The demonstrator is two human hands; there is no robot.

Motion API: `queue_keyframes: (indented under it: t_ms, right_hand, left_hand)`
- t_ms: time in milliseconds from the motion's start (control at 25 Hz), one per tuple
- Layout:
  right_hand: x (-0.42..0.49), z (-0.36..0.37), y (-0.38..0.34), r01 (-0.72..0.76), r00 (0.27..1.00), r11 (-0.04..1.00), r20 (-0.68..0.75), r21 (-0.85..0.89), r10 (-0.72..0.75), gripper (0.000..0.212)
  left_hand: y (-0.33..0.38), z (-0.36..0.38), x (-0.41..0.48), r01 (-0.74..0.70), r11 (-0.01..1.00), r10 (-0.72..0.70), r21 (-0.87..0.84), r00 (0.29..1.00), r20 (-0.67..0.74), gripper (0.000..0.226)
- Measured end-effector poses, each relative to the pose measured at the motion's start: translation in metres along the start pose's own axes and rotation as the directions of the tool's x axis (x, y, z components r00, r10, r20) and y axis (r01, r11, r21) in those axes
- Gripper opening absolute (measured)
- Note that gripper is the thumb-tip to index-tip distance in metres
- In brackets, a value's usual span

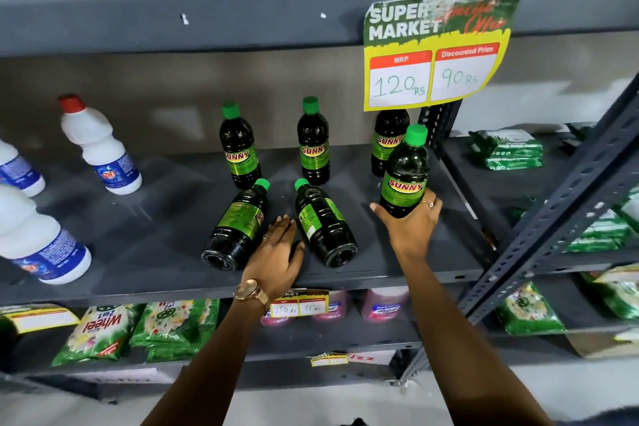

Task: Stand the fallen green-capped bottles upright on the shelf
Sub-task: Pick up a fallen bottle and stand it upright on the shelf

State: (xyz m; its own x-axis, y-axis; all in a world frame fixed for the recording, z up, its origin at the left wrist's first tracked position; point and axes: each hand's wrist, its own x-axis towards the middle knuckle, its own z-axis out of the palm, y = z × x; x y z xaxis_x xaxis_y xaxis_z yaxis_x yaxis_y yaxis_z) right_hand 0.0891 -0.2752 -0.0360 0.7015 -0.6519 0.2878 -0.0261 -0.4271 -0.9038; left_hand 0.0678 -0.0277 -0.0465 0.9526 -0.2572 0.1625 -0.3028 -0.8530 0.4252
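On the grey shelf two dark green-capped bottles lie on their sides: one on the left and one on the right, caps pointing to the back. My left hand rests flat between them, touching the left bottle, holding nothing. My right hand grips the base of an upright green-capped bottle at the shelf's right. Behind stand three upright bottles: left, middle, and right, partly hidden by the held one.
White bleach bottles with a red cap and blue labels stand at the left. A yellow price sign hangs from the upper shelf. A perforated steel upright slants at the right. Green detergent packs fill the shelf below.
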Motion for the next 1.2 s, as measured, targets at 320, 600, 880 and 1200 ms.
queue_keyframes:
  t_ms: [320, 600, 880, 1200]
  right_hand:
    - [-0.018, -0.031, 0.006, 0.029, 0.996, 0.999, 0.082, -0.022, -0.027, 0.082]
    - [-0.072, -0.071, 0.026, 0.066, 0.996, 0.997, 0.058, -0.042, -0.064, 0.078]
    - [-0.071, -0.071, 0.025, 0.090, 0.994, 0.993, 0.061, -0.077, -0.086, 0.078]
    - [-0.120, -0.051, 0.004, 0.054, 0.998, 0.994, 0.039, -0.094, -0.051, 0.095]
  left_hand:
    - [-0.001, -0.002, 0.001, -0.015, 1.000, 0.015, -0.018, 1.000, -0.014, 0.053]
    - [0.001, 0.000, 0.000, -0.024, 0.999, 0.024, -0.029, 1.000, -0.001, 0.053]
    - [0.005, -0.002, -0.001, -0.002, 0.999, 0.002, -0.039, 1.000, 0.005, 0.051]
    - [-0.032, -0.036, -0.035, -0.020, 0.995, 0.030, -0.103, 0.994, 0.105, 0.055]
